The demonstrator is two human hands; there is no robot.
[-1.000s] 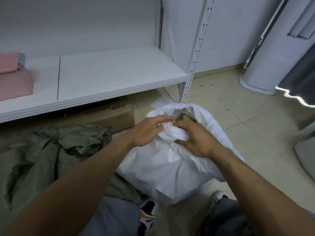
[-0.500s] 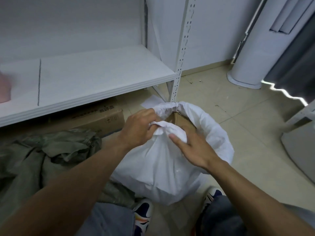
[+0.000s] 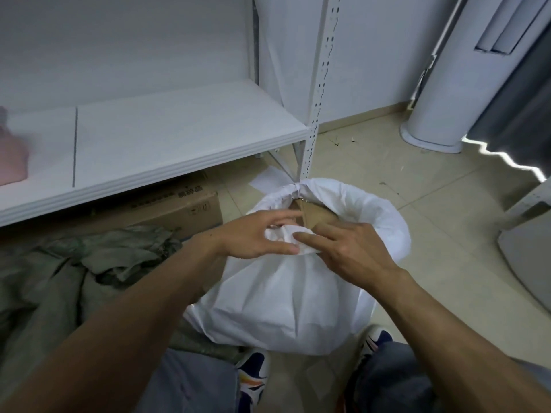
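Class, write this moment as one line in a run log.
left hand holds bunched rim of white bag | right hand fingertips touch the bunch | cardboard shows in bag mouth

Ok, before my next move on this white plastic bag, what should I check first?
1. Bunch held: the left hand pinches the gathered near rim of the white plastic bag: ok.
2. Second grip: the right hand only touches that bunch: not ok.
3. Mouth closed: the far rim gapes and a brown cardboard piece pokes out: not ok.
4. Bag seated on the beige tiled floor between the shoes: ok.
5. Far rim clear of the white perforated shelf post: cannot tell.
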